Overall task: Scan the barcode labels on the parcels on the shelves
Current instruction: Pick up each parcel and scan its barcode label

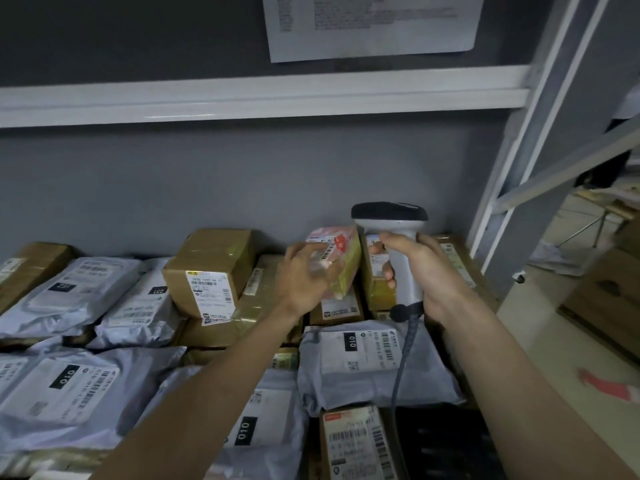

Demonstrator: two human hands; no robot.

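Observation:
My right hand [424, 271] grips the handle of a grey barcode scanner [391, 216] with a black head, held upright above the parcels; its coiled cable hangs down. My left hand [304, 275] holds a small yellow parcel [341, 258] with a pink and white label, tilted up just left of the scanner. A taped cardboard box [211, 268] with a white barcode label stands to the left. Grey mailer bags marked 010 lie in front, one in the middle [367, 362] and another at the left [65, 386].
Parcels cover the whole shelf: cardboard boxes at the back and a labelled box [356, 445] at the front. A white shelf beam [263, 98] runs overhead. The rack's upright [540, 116] stands on the right, with floor and cartons [602, 296] beyond.

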